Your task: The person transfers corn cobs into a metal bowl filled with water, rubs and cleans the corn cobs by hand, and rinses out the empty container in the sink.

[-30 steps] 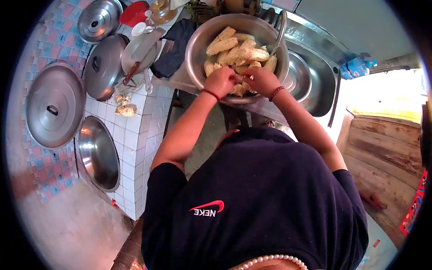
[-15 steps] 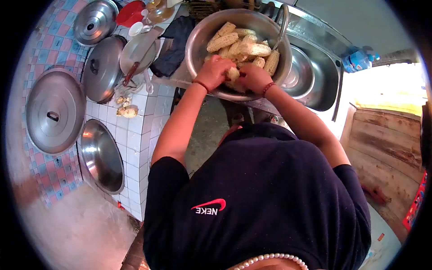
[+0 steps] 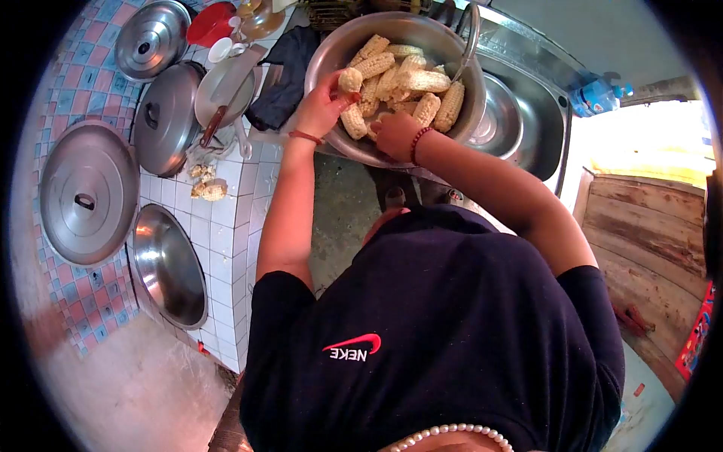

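A large metal basin (image 3: 319,64) holds several pale corn cobs (image 3: 413,80), stripped of husk. At the basin's left rim, my left hand (image 3: 320,111) is closed around a corn cob (image 3: 350,78), its round end facing up. My right hand (image 3: 398,137) reaches down inside the near side of the basin among the cobs. Its fingers are curled, and the back of the hand hides what they grip, if anything. Another cob (image 3: 353,122) lies between the two hands, close to my left fingers.
Right of the basin is a metal sink (image 3: 548,139) with a smaller bowl (image 3: 506,120) in it. On the tiled counter to the left are a knife (image 3: 218,120) across a pan, large lids (image 3: 90,192), corn pieces (image 3: 208,191), a dark cloth (image 3: 282,83) and an upturned-edge metal basin (image 3: 169,264).
My hands were close together over one cob and have moved apart. The left has shifted to the left rim with a cob; the right has gone lower into the basin.
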### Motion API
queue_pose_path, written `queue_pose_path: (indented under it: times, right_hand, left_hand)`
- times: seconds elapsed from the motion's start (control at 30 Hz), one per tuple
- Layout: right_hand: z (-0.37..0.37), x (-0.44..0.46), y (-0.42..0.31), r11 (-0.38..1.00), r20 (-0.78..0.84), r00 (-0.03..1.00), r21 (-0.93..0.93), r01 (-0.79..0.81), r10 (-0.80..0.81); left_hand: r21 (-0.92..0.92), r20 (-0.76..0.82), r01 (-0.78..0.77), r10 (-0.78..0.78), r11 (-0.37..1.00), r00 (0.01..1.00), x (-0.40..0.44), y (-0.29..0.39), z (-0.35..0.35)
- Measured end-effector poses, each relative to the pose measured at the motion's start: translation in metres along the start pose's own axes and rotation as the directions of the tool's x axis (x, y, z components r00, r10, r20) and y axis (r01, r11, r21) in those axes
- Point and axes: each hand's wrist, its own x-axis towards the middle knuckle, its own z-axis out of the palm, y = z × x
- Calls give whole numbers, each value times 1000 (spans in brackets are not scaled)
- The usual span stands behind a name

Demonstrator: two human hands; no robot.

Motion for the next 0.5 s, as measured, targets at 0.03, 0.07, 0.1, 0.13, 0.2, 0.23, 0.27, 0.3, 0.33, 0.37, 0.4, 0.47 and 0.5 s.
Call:
queue_pose_path:
  times: [0.03, 0.07, 0.1, 0.13, 0.2, 0.23, 0.27, 0.3, 0.33, 0.37, 0.4, 0.47, 0.5]
  right_hand:
    - [-4, 2, 1, 1000, 49, 999, 1, 9, -9]
    - [-5, 4, 3, 1000, 97, 995, 0, 18, -18]
    - [-2, 5, 8, 997, 51, 998, 68, 30, -34]
    - [4, -1, 17, 990, 8, 999, 135, 46, -48]
    - [11, -19, 30, 933, -137, 991, 357, 41, 9]
    - [7, -31, 36, 864, -227, 970, 502, 34, 93]
    - [1, -43, 41, 771, -299, 935, 635, 46, 190]
    - [-8, -56, 43, 667, -222, 943, 745, -1, 250]
    - [-19, -70, 43, 547, -138, 944, 836, -52, 301]
    - [-26, -85, 45, 413, -50, 938, 905, -103, 342]
    - [-26, -101, 49, 340, -32, 937, 936, -95, 349]
    - [-34, -142, 58, 149, -25, 937, 988, -29, 347]
    - [-43, -165, 58, 136, -29, 902, 990, -33, 431]
  left_hand:
    - [-3, -16, 14, -14, 1000, 1000, -4, 0, 3]
    - [-4, -33, 26, -26, 1000, 999, -8, 1, 3]
    - [9, -37, 30, -30, 999, 999, -11, 5, 1]
    - [21, -42, 36, -36, 999, 998, -15, 12, -2]
    - [-14, -68, 34, -35, 999, 997, -22, 15, -6]
    - [-57, -90, 19, -24, 998, 996, -25, 15, -8]
    - [-98, -112, 2, -13, 995, 994, -27, 15, -10]
    - [2, -116, 2, -2, 1000, 993, -28, 20, -12]
    - [9, -114, 9, -8, 1000, 993, -29, 21, -12]
    - [15, -108, 12, -10, 1000, 994, -27, 23, -9]
    - [21, -98, 14, -11, 1000, 995, -24, 24, -7]
    - [112, -76, -25, 33, 993, 997, -12, 2, 1]
    - [155, -61, -41, 51, 987, 997, -7, 2, 7]
